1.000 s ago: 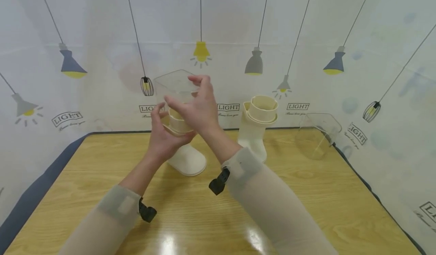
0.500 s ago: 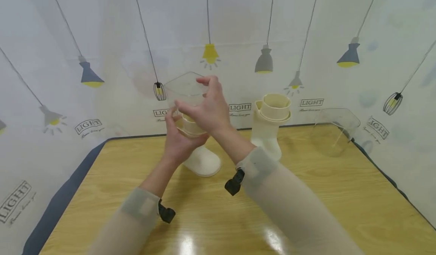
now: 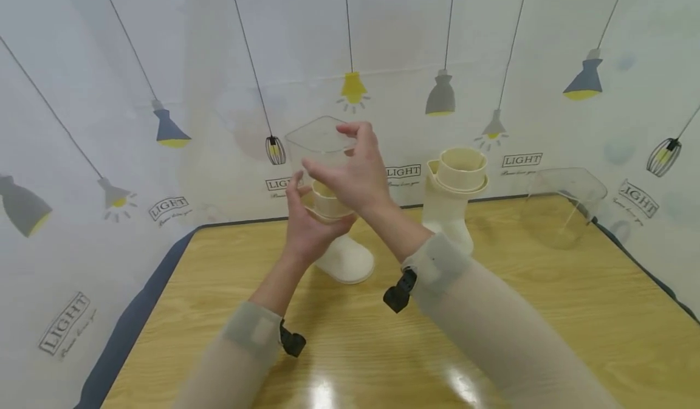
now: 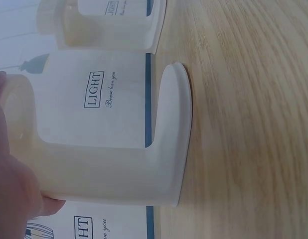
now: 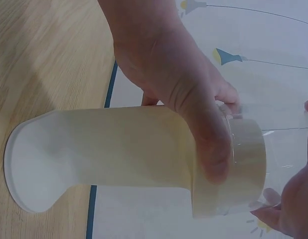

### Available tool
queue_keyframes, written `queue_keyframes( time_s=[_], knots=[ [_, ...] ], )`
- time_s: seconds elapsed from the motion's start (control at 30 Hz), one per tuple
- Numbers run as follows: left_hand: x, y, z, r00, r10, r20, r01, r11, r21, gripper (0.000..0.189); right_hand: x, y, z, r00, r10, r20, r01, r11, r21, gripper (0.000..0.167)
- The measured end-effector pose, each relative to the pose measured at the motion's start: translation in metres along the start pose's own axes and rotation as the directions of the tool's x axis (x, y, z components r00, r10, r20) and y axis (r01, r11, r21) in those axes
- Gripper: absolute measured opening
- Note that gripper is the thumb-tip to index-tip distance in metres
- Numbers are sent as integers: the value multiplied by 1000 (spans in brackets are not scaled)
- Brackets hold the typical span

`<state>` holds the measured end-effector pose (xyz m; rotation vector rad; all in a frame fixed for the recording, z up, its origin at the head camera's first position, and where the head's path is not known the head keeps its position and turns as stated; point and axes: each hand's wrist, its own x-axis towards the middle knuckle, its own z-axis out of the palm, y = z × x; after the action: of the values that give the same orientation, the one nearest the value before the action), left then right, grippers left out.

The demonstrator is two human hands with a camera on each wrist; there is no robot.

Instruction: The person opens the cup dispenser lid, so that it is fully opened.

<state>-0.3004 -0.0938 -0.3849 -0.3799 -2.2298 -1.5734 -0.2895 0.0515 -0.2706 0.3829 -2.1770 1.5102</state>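
Observation:
A cream plastic stand (image 3: 349, 262) with a foot-shaped base stands upright on the table, seen lying sideways in both wrist views. My left hand (image 3: 310, 231) grips it just below its round top collar (image 3: 326, 202); the thumb lies across the front in the right wrist view. A clear, thin-walled container (image 3: 317, 138) with an angular rim sits on this collar, its lower part around the cream ring. My right hand (image 3: 365, 175) holds the container's side, thumb in front and fingers behind. The see-through walls make its lower edge hard to follow.
To the right stands a second cream stand (image 3: 449, 205) with a similar round collar. Another clear container (image 3: 566, 205) rests near the table's back right corner. A wall cloth (image 3: 404, 38) printed with lamps closes in the wooden table (image 3: 492, 287).
The head view has turned left, so everything sits further right in the picture. Both hands keep their hold on the stand and the clear container, with little visible movement.

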Motion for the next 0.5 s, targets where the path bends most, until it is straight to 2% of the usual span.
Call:
queue_keyframes(
  time_s=[0.13, 0.27, 0.33, 0.5],
  knots=[
    [-1, 0, 9, 1000, 3, 1, -3, 1000, -27, 131, 1, -1, -9, 1000, -22, 7, 22, 999, -37, 85],
    [0, 2, 13, 1000, 15, -8, -15, 1000, -27, 132, 8, -10, -19, 996, -87, -9, 87, 995, -44, 86],
    [0, 3, 11, 1000, 10, -18, -10, 1000, -21, 132, 12, -17, -23, 994, -105, -22, 105, 994, -7, 86],
    [-1, 4, 0, 1000, -12, -12, 13, 1000, 4, 133, 14, -28, -30, 996, -73, -58, 78, 993, 86, 84]
  ],
)
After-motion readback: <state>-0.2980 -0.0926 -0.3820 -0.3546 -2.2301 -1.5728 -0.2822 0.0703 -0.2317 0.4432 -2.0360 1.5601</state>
